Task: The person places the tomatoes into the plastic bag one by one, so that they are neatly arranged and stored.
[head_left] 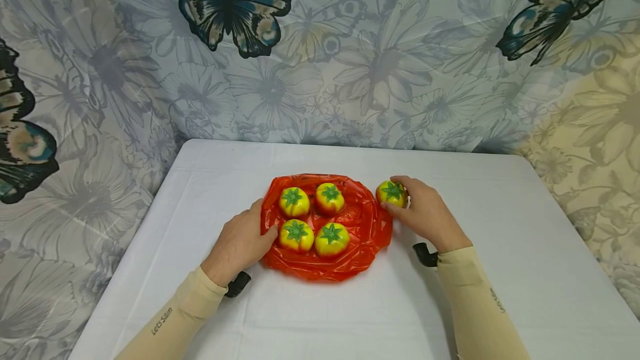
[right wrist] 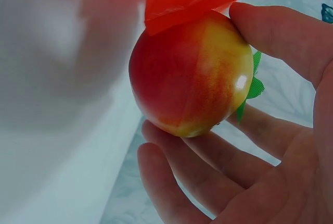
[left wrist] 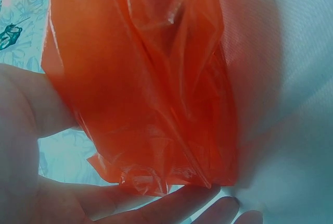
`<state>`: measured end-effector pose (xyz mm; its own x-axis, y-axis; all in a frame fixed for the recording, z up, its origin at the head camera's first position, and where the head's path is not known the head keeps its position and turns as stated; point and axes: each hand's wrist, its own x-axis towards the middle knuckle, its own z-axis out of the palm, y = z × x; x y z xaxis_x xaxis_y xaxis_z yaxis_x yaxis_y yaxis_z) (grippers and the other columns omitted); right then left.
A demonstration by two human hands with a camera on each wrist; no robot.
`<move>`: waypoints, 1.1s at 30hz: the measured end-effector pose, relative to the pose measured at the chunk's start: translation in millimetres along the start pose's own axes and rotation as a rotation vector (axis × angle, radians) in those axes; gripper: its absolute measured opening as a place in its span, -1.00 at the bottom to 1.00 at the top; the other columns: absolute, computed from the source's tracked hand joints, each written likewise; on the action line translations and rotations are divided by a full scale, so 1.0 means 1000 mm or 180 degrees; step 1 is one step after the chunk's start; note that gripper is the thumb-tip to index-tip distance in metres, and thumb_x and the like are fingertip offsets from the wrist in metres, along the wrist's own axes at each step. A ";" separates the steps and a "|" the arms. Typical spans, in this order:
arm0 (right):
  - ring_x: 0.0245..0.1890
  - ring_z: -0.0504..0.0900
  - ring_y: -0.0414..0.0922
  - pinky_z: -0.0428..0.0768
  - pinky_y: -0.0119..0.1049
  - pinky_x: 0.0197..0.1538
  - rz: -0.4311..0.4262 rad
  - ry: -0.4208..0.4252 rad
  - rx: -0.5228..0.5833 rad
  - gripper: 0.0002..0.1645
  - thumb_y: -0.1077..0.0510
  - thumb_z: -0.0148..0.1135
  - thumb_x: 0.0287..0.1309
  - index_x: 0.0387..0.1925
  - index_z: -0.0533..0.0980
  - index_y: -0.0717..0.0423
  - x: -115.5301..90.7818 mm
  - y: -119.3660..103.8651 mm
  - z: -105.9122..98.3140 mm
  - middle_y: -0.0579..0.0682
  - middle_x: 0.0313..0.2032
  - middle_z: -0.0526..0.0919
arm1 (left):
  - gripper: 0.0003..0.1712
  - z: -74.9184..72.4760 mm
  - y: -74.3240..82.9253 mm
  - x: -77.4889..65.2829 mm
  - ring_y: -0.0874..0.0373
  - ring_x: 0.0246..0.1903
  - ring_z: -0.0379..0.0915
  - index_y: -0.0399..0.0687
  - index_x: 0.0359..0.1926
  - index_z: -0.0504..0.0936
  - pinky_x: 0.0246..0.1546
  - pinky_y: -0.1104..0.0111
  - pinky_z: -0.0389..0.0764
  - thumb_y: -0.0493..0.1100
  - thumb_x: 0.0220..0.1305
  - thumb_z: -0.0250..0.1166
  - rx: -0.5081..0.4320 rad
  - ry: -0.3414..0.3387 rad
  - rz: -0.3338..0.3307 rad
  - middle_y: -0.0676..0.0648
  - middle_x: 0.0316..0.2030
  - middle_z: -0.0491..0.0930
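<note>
A red plastic bag (head_left: 320,274) with a rolled-down rim lies open on the table. Inside it, several artificial tomatoes, yellow and red with green star-shaped leaves, sit in two rows; one is the front right tomato (head_left: 332,239). My left hand (head_left: 242,243) grips the bag's left edge, thumb on the inner side; in the left wrist view the red film (left wrist: 135,88) lies between thumb and fingers. At the bag's right rim, my right hand (head_left: 427,210) holds another tomato (right wrist: 190,75) between thumb and fingers. A fold of the bag touches that tomato's top in the right wrist view.
A white cloth covers the table (head_left: 320,321). Behind it hangs a grey floral wall covering (head_left: 310,99) with large butterflies. Each wrist carries a black camera mount, such as the right wrist's mount (head_left: 425,254).
</note>
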<state>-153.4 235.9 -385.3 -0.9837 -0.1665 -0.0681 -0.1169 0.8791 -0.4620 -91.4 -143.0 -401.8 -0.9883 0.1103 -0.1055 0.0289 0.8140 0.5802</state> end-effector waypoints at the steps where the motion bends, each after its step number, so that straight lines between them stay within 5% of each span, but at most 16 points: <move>1: 0.10 0.62 0.19 0.72 0.18 0.17 -0.0005 0.0005 -0.0009 -0.18 -0.12 0.43 0.37 0.50 0.42 0.12 -0.001 -0.001 -0.001 0.27 0.29 0.63 | -0.22 0.000 0.000 0.000 -0.10 -0.01 0.72 -0.30 0.58 0.31 0.07 0.01 0.77 -0.05 0.49 0.28 0.0003 0.0003 0.0004 -0.29 0.20 0.73; 18: 0.20 0.65 0.26 0.72 0.24 0.21 -0.0249 0.0135 0.0072 -0.15 -0.17 0.45 0.38 0.53 0.41 0.07 -0.017 -0.028 -0.016 0.23 0.40 0.58 | -0.21 -0.001 0.001 0.000 -0.09 0.00 0.71 -0.30 0.59 0.29 0.07 0.01 0.78 -0.05 0.50 0.28 0.0000 -0.0020 -0.0014 -0.29 0.21 0.72; 33: 0.23 0.65 0.17 0.71 0.19 0.24 -0.0473 0.0038 0.0205 -0.20 -0.10 0.49 0.34 0.50 0.44 0.02 -0.020 -0.043 -0.005 0.12 0.38 0.61 | -0.20 -0.001 0.001 0.000 -0.09 0.00 0.71 -0.29 0.60 0.28 0.07 0.00 0.77 -0.05 0.50 0.28 -0.0003 -0.0026 -0.0029 -0.29 0.21 0.72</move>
<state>-129.4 203.7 -359.8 -0.9578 -0.2871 0.0154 -0.2526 0.8146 -0.5221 -91.7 -142.9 -400.8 -0.9872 0.1076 -0.1174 0.0198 0.8144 0.5799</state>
